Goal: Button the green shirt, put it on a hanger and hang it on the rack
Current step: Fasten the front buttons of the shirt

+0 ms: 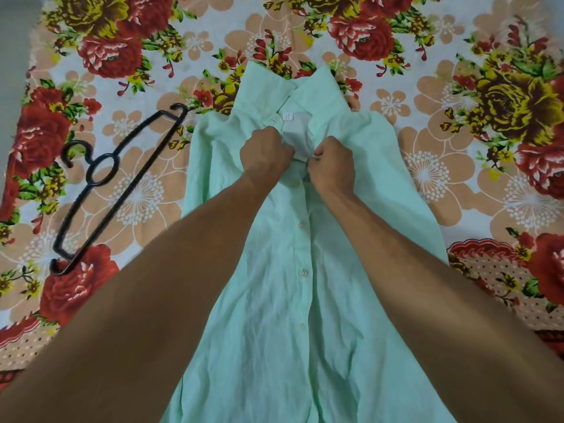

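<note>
A pale green shirt (274, 300) lies front up on a flowered bedsheet (457, 178), collar at the far end. Several white buttons run closed down its placket. My left hand (264, 151) pinches the left edge of the placket just below the collar. My right hand (332, 164) pinches the right edge opposite it, fingertips almost touching the left hand. Between them the neck opening shows the white inner label. A black plastic hanger (113, 184) lies flat on the sheet to the left of the shirt, apart from it.
The bedsheet with red and yellow roses covers the whole surface. A grey strip of floor or wall (12, 41) shows at the far left edge. No rack is in view.
</note>
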